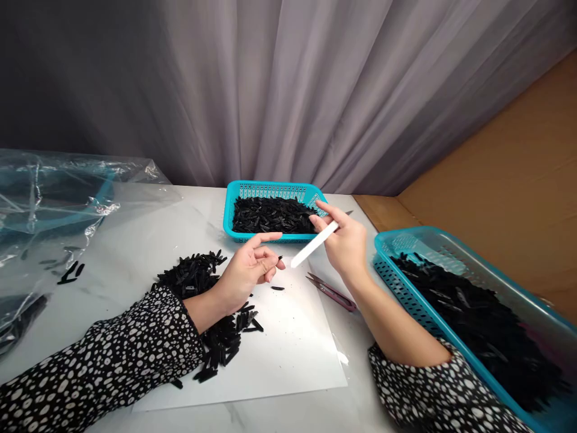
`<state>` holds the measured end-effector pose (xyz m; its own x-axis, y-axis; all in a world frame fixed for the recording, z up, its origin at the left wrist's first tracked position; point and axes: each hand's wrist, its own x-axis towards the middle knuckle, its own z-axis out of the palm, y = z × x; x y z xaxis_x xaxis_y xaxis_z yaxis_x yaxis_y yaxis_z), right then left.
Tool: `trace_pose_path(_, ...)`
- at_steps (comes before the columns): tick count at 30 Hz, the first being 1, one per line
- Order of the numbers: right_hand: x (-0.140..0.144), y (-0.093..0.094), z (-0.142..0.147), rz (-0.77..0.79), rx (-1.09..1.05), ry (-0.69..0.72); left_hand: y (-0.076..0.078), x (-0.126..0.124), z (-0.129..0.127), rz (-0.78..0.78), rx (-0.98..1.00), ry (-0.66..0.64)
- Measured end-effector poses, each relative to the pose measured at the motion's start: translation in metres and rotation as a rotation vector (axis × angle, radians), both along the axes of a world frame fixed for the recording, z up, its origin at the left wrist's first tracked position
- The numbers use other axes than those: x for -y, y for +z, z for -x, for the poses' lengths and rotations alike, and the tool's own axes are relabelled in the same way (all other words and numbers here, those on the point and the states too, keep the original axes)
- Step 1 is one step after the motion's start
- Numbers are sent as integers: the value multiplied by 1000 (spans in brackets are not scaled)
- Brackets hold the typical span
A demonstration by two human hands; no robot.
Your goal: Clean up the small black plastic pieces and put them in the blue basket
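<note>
My left hand [255, 264] is closed in a pinch above the white sheet of paper [297, 355], with a small black piece [280, 258] between the fingertips. Facing it, my right hand [343, 240] grips a slim white-handled tool [314, 243]; its thin dark pointed end pokes out behind the hand, while the blunt white end points towards my left hand. A heap of black strips [220, 340] lies partly under my left wrist and sleeve. One loose black strip [277, 288] rests on the paper below my fingers.
Thread snips [332, 291] lie right of the paper. Behind my hands stands a blue basket [229, 207] of black pieces. Another blue basket [433, 328] with black pieces is at the right. Clear plastic [54, 210] covers the left side, near a cardboard panel's [509, 162] opposite side.
</note>
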<state>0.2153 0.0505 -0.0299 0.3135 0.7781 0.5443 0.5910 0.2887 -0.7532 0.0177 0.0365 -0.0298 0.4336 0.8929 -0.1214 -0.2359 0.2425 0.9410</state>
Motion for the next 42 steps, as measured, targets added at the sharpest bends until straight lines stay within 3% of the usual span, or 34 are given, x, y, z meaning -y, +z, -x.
trace_pose_path(3,-1,-3,3,30,-31,115,-2,-1,1,-33,4,48)
trace_pose_path(6,26,-9,18,131,-73,405,-4,-2,1,-66,-15,43)
trace_pose_path(8,45,-12,28,153,-92,479,-4,-3,1,-88,-30,19)
trace_pose_path(11,61,-14,35,149,-143,439,-4,-2,1,-115,-54,-14)
trace_pose_path(16,62,-16,34,115,-226,421,-1,-1,-1,-149,-56,-36)
trace_pose_path(21,63,-17,32,69,-269,395,3,-3,0,-32,-103,26)
trace_pose_path(25,64,-17,30,109,-311,376,3,-3,2,45,-45,27)
trace_pose_path(37,62,-13,31,238,-558,418,-5,-2,-2,-77,136,-131)
trace_pose_path(42,61,-10,31,264,-674,450,-6,-4,-2,-17,149,-39)
